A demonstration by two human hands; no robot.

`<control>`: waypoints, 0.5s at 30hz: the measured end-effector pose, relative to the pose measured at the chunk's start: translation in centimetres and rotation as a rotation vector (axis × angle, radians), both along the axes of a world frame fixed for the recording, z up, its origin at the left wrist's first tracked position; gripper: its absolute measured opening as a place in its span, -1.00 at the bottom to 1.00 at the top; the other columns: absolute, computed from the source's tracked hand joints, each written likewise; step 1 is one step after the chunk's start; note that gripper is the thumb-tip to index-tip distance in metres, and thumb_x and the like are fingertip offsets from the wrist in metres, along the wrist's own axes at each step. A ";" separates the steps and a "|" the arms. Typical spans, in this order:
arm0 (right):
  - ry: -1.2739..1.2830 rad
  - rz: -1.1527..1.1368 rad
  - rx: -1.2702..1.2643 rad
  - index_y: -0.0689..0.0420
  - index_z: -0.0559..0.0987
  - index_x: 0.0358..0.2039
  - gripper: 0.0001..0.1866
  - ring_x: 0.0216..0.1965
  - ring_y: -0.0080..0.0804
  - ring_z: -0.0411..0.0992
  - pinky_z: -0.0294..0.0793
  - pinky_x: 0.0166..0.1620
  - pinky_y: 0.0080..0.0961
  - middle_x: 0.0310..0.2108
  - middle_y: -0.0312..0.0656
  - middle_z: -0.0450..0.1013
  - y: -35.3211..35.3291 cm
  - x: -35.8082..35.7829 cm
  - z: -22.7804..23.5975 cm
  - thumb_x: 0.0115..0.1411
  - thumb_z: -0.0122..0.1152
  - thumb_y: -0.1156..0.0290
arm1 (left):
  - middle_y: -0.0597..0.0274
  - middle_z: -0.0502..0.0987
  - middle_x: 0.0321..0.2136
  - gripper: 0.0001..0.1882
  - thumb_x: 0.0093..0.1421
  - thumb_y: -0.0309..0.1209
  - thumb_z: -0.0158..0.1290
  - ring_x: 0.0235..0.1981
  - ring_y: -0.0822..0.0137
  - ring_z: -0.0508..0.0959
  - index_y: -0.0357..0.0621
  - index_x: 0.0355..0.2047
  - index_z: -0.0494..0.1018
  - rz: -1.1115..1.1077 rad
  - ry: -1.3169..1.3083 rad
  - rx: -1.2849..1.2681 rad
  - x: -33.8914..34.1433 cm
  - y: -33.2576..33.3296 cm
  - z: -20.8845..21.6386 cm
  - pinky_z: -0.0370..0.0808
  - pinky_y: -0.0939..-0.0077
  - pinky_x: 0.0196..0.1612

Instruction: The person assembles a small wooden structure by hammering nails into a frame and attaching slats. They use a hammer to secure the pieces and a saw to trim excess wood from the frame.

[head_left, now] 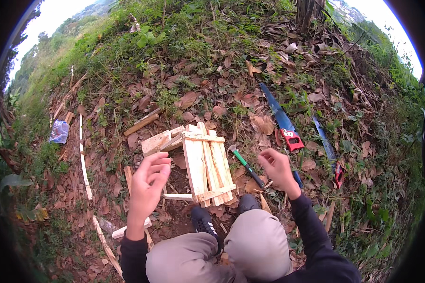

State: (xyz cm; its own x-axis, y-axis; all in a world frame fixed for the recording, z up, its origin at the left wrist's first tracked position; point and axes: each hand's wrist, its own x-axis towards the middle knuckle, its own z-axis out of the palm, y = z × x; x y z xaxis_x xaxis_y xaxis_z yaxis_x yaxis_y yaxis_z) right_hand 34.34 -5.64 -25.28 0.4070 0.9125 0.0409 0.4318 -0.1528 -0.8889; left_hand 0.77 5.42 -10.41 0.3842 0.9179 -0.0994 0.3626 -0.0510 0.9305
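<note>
A small piece made of pale wooden boards point(204, 162), with two crosspieces nailed or laid across them, stands tilted in front of my feet. Other boards point(157, 142) join it at its left side, perhaps as legs. My left hand point(148, 181) is raised left of it, fingers loosely curled and holding nothing I can see. On the other side my right hand point(279, 170) hovers with bent, parted fingers, apart from everything. Between the boards and my right hand lies a claw hammer point(245, 165) with a green and black handle.
Two handsaws with red handles lie at the right, one saw point(279, 113) farther away, another saw point(327, 144) beyond it. Long wood strips point(84, 160) and a clear plastic bag point(59, 131) lie at the left. Dry leaves, weeds and a tree trunk point(307, 12) surround this sloping ground.
</note>
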 end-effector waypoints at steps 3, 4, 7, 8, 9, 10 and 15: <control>-0.416 0.139 -0.160 0.19 0.53 -0.23 -0.76 -0.28 -0.03 0.53 0.51 -0.21 -0.16 -0.38 -0.07 0.51 2.8 2.0 -13.5 0.12 0.31 0.37 | -0.19 0.41 0.21 -0.07 0.25 -0.11 0.25 0.15 0.04 0.53 -0.33 0.40 0.02 -0.031 0.235 -0.122 1.8 4.7 -11.7 0.45 0.22 0.19; -0.596 0.081 -0.187 0.19 0.50 -0.20 -0.72 -0.24 -0.01 0.52 0.51 -0.19 -0.10 -0.33 -0.05 0.49 3.8 2.7 -17.0 0.10 0.29 0.37 | -0.20 0.36 0.26 0.00 0.24 -0.12 0.27 0.20 0.04 0.50 -0.31 0.44 -0.08 0.010 0.293 -0.181 3.8 5.9 -14.1 0.42 0.21 0.22; -0.640 0.090 -0.541 0.14 0.41 -0.14 -0.62 -0.15 0.04 0.48 0.48 -0.18 0.03 -0.22 -0.02 0.41 4.0 0.6 -21.4 0.00 0.25 0.38 | -0.12 0.44 0.20 -0.03 0.23 -0.16 0.27 0.19 0.14 0.51 -0.30 0.42 -0.07 -0.018 0.114 -0.216 3.9 7.0 -21.8 0.41 0.25 0.22; -0.587 0.069 -0.536 0.15 0.40 -0.12 -0.53 -0.13 0.06 0.47 0.42 -0.20 0.07 -0.19 0.00 0.40 3.4 0.4 -22.6 -0.08 0.26 0.35 | -0.09 0.48 0.15 -0.14 0.24 -0.23 0.26 0.16 0.19 0.53 -0.30 0.37 0.03 0.008 0.134 -0.130 4.5 6.9 -23.2 0.41 0.27 0.22; -0.639 0.056 -0.549 0.15 0.41 -0.13 -0.53 -0.15 0.05 0.47 0.40 -0.19 0.04 -0.20 -0.01 0.40 3.4 -0.1 -22.7 -0.09 0.27 0.33 | -0.07 0.50 0.12 -0.19 0.23 -0.30 0.27 0.13 0.20 0.54 -0.31 0.33 0.07 0.058 0.065 -0.178 4.6 6.9 -24.2 0.43 0.29 0.20; -0.692 0.045 -0.560 0.15 0.41 -0.15 -0.54 -0.17 0.03 0.46 0.37 -0.18 0.00 -0.21 -0.02 0.39 3.2 -0.6 -22.8 -0.09 0.28 0.31 | -0.04 0.53 0.09 -0.23 0.22 -0.38 0.27 0.10 0.20 0.56 -0.33 0.30 0.11 0.110 -0.003 -0.224 4.7 6.8 -25.1 0.44 0.30 0.18; -0.774 -0.015 -0.550 0.14 0.46 -0.20 -0.59 -0.16 0.01 0.48 0.30 -0.13 -0.02 -0.15 -0.02 0.38 3.8 -0.8 -22.4 -0.08 0.32 0.30 | 0.05 0.56 0.01 -0.44 0.15 -0.61 0.23 0.01 0.29 0.58 -0.38 0.15 0.30 0.167 -0.220 -0.424 5.3 6.5 -27.2 0.49 0.37 0.09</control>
State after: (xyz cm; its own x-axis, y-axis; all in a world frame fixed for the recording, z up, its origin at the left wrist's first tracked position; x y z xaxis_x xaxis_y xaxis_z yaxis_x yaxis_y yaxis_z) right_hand 33.54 -1.84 -47.65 0.4589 0.8789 -0.1299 0.8656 -0.4752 -0.1579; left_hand 6.11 11.91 -37.63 0.2897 0.8650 -0.4097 0.1266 0.3897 0.9122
